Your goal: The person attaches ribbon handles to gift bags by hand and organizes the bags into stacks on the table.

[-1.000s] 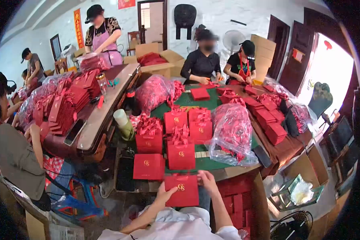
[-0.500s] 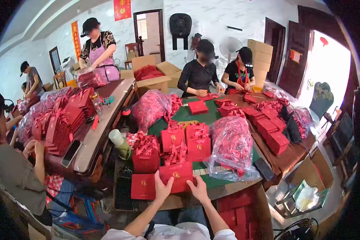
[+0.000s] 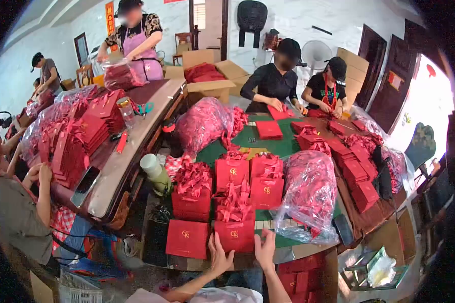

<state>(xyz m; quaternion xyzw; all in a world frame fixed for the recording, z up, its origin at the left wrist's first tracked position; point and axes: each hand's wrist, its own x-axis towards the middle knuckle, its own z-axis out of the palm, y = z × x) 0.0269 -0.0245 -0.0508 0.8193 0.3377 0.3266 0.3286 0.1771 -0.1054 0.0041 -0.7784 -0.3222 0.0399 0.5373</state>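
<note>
Just in front of me stands a red gift bag (image 3: 235, 235) with a gold logo and ribbon handles bunched on top. My left hand (image 3: 220, 257) is open at its lower left edge, fingers stretched upward; whether they touch it I cannot tell. Off the bag's right side, my right hand (image 3: 264, 249) is open with nothing in it. Another red bag (image 3: 187, 239) lies flat to the left. Behind these, more red bags (image 3: 232, 172) stand in groups, ribbons up.
A clear plastic sack of red ribboned bags (image 3: 308, 192) sits at right, another sack (image 3: 205, 123) farther back. A green bottle (image 3: 156, 175) stands at left, a phone (image 3: 344, 230) at the right edge. Co-workers (image 3: 275, 83) handle red bags at the tables around.
Both hands have let go of the red bag, which now stands in front of the ribboned group. My hands have moved slightly down and right. The view has shifted a little.
</note>
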